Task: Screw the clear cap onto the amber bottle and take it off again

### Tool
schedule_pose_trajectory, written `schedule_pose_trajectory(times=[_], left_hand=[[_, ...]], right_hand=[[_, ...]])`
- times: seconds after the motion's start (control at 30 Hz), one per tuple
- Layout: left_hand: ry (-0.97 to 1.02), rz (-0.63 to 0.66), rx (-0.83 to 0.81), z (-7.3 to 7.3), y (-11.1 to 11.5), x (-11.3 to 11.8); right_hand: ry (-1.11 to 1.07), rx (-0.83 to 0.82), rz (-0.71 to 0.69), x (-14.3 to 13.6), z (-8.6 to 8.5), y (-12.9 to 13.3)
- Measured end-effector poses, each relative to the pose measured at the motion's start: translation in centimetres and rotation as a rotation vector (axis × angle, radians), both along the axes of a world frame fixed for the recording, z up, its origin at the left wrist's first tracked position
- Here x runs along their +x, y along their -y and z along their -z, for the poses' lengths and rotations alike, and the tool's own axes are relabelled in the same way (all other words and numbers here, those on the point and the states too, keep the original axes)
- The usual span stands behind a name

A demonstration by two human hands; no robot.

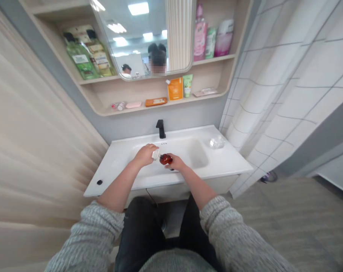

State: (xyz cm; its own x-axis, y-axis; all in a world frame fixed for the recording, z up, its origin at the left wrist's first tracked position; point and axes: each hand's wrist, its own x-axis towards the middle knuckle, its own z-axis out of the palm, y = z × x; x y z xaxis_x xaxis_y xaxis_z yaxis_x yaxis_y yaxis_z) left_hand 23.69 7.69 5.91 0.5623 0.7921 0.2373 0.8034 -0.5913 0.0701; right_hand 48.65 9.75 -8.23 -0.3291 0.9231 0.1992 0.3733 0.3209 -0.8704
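Note:
Over the white sink [198,153], my left hand [145,155] is closed around a small clear container [156,154]. My right hand [176,162] grips a dark red-brown bottle [166,159], which lies tilted with its narrow end toward the container. The two things are very close together; whether they touch, or whether anything passes between them, is too small to tell. Behind both hands stands a black faucet [160,129].
A clear box [217,142] sits on the counter's right side, and a round black piece [99,182] lies at its left. Above hangs a mirror cabinet whose shelves hold green bottles [82,58], an orange pouch [175,89] and a pink soap bar [134,105]. A curtain [32,132] borders the left.

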Motion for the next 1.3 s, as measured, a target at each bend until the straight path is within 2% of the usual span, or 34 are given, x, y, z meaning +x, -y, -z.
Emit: schedule_pose_trajectory(times=[0.7, 1.07, 1.3], left_hand=[[-0.134, 0.008, 0.012, -1.9, 0.3, 1.1], [-0.173, 0.024, 0.013, -3.0, 0.3, 1.8], [-0.188, 0.033, 0.009, -3.5, 0.2, 2.2]], right_hand=[[0.011, 0.011, -0.008, 0.1, -0.7, 0.3], [-0.008, -0.004, 0.016, 0.0, -0.2, 0.3], [-0.029, -0.048, 0.022, 0.0, -0.9, 0.8]])
